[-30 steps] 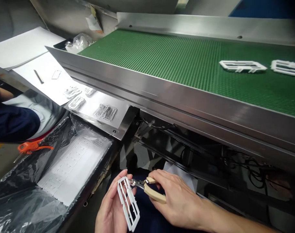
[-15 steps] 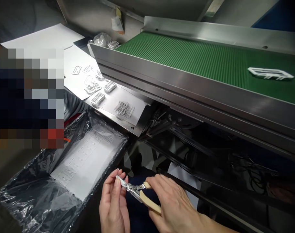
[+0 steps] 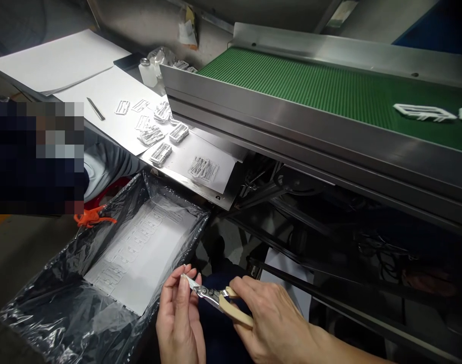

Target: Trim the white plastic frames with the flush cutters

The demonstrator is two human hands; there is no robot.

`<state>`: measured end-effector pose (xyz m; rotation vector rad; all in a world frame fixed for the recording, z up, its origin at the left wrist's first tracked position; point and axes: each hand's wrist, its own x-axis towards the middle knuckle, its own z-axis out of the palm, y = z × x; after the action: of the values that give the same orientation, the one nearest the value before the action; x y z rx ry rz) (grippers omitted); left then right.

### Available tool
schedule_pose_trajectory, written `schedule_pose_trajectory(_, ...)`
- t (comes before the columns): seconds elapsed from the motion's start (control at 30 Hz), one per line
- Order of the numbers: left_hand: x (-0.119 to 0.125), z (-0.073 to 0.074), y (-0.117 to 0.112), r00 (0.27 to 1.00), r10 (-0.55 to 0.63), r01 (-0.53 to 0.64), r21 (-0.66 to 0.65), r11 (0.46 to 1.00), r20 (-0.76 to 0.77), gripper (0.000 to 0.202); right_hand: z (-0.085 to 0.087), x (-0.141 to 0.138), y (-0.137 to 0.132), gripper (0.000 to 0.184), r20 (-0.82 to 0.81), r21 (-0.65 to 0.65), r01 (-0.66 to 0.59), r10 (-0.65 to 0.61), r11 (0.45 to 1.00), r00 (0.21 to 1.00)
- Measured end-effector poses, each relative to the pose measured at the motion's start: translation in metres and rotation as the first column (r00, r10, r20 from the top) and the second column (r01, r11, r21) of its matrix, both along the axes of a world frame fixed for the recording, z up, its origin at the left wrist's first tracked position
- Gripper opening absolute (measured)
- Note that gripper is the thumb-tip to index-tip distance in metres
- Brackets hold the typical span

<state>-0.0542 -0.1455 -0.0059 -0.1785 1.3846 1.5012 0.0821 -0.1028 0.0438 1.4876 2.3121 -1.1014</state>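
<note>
My left hand holds a small white plastic part edge-on, pinched in the fingertips, so little of it shows. My right hand grips beige-handled cutters, whose metal jaws meet the part at my left fingertips. Both hands are low in the view, in front of my lap, below the conveyor.
A green conveyor belt in a steel frame carries white plastic frames at right. A steel shelf with paper holds several trimmed white parts. A bin lined with black plastic holds a white sheet. Another person sits at left.
The white part turned from flat-on to edge-on in my left hand, and the cutters' jaws closed in on it. The view swung left, so the shelf and bin shifted right.
</note>
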Motion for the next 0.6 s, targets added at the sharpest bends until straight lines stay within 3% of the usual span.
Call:
schedule_pose_trajectory(0.13, -0.006, -0.002, 0.003, 1.0, 0.03, -0.03, -0.008, 1.0, -0.008, 0.024, 0.0, -0.011, 0.001, 0.007, -0.025, -0.14, 0.108, -0.113, 0.984, 0.993)
schedule_pose_trajectory(0.23, -0.012, -0.012, 0.004, 1.0, 0.015, -0.013, -0.053, 0.999, 0.027, 0.026, -0.01, -0.014, 0.008, 0.007, -0.062, -0.289, 0.238, -0.266, 0.927, 0.962)
schedule_pose_trajectory(0.33, -0.019, -0.032, 0.001, 0.975, -0.114, 0.136, -0.107, 0.985, 0.192, 0.029, -0.036, -0.008, 0.029, 0.017, -0.027, -0.224, 0.421, -0.437, 0.879, 0.899)
schedule_pose_trajectory(0.47, -0.036, -0.079, -0.01, 0.901, -0.32, 0.359, -0.089, 0.929, 0.292, 0.028, -0.086, 0.009, 0.089, 0.036, 0.046, 0.014, 0.596, -0.596, 0.803, 0.801)
schedule_pose_trajectory(0.6, -0.078, -0.156, -0.007, 0.892, -0.418, 0.449, -0.214, 0.868, 0.175, 0.016, -0.136, 0.014, 0.165, 0.047, 0.044, 0.252, 0.686, -0.716, 0.683, 0.697)
